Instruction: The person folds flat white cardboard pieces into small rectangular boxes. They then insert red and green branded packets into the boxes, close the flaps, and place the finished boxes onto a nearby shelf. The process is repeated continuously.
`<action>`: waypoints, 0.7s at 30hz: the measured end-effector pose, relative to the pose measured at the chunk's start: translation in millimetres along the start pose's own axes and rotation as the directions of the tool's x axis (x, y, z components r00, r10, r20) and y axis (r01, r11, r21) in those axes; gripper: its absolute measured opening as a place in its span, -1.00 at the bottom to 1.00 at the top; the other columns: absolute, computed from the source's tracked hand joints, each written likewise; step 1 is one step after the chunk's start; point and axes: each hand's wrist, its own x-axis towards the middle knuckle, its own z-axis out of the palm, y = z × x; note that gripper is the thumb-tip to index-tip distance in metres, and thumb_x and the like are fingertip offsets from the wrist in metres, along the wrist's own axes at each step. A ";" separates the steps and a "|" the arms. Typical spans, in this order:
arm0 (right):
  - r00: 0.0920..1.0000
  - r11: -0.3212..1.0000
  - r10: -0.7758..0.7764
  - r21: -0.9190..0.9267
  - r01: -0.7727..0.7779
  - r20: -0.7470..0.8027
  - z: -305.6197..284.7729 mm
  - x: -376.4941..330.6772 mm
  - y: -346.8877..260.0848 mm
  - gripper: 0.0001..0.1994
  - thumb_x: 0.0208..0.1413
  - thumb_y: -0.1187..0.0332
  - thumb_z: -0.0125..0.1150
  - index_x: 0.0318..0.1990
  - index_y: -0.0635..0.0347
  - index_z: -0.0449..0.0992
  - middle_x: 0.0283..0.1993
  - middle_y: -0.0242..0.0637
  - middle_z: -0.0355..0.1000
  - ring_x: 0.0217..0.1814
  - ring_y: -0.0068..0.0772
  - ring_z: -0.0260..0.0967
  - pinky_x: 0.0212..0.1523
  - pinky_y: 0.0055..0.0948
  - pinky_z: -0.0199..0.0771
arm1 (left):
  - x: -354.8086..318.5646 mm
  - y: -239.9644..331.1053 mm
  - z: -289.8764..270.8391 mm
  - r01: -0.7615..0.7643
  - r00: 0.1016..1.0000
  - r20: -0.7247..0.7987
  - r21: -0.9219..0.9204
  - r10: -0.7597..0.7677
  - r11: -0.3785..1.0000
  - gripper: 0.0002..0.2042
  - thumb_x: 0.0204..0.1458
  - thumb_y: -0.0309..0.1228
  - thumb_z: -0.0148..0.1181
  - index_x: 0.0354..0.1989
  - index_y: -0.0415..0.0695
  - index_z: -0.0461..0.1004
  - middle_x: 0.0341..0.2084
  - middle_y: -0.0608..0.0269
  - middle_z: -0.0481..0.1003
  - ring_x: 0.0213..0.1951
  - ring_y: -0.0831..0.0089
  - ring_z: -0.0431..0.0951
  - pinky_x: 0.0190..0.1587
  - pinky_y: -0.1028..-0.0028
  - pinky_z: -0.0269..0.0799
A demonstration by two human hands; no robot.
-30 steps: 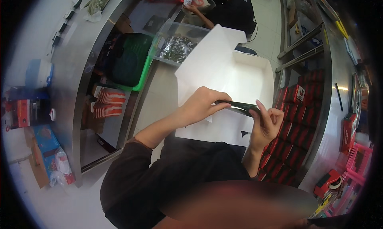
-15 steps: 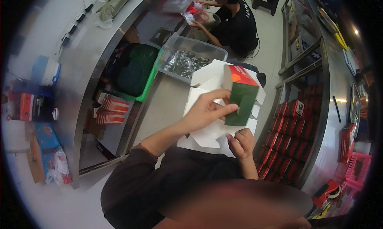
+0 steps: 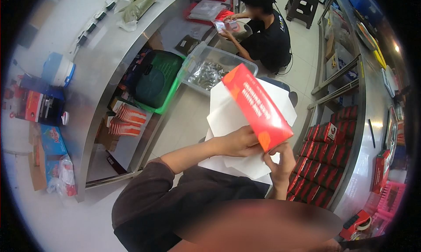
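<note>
A small red cardboard box (image 3: pixel 258 107) with orange shapes and pale print is tilted in front of me, its red face up. My left hand (image 3: pixel 239 141) grips it from its lower left side, and the fingertips are hidden behind the box. At the box's near end, my right hand (image 3: pixel 281 160) pinches the edge with thumb and forefinger. Beneath both hands lie white unfolded carton sheets (image 3: pixel 223 113) with cut flaps, stacked about my lap.
A clear plastic tub (image 3: pixel 199 59) of small shiny packets stands ahead, beside a green-rimmed crate (image 3: pixel 169 94). Another person (image 3: pixel 265 37) crouches beyond, holding a packet. Red boxes (image 3: pixel 322 160) fill the right shelf below a steel counter (image 3: pixel 362 142). A steel table (image 3: pixel 105 72) runs along the left.
The box has turned from its green side to its red face and come nearer. My right hand has risen from beside the sheets to the box's near end.
</note>
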 end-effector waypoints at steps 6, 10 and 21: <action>0.988 0.999 -0.001 -0.054 0.010 0.155 -12.3 5.8 -10.3 -0.71 -0.31 0.71 0.36 -0.42 0.27 0.39 -0.45 -0.27 0.37 -0.35 -0.31 0.39 -0.35 -0.43 0.38 | 5.2 12.5 -7.0 -0.045 0.999 -0.030 -0.003 0.045 0.999 -0.68 0.02 -0.62 0.16 -0.01 -0.14 0.44 -0.09 0.08 0.45 0.03 0.08 0.46 0.02 0.19 0.41; 0.997 0.997 0.074 0.013 -0.074 -0.011 -4.2 -1.4 -6.8 -0.70 -0.27 0.67 0.42 -0.31 0.30 0.49 -0.38 -0.26 0.45 -0.32 -0.27 0.45 -0.30 -0.44 0.43 | 1.6 1.8 -2.7 -0.084 0.996 0.040 -0.020 0.085 0.996 -0.63 -0.03 -0.59 0.19 0.01 -0.14 0.41 -0.03 0.11 0.46 0.01 0.09 0.48 -0.01 0.18 0.42; 0.926 0.991 0.058 0.134 -0.009 -0.372 -67.8 -12.8 51.7 -0.40 0.15 0.00 0.23 0.13 0.37 0.42 0.03 -0.12 0.44 0.03 -0.16 0.39 0.07 -0.23 0.38 | -21.6 -11.1 -40.3 -0.317 0.929 0.366 0.701 0.059 0.638 -0.93 -0.16 -0.45 0.18 -0.48 0.01 0.44 -0.48 0.40 0.44 -0.12 0.45 0.51 0.39 0.11 0.16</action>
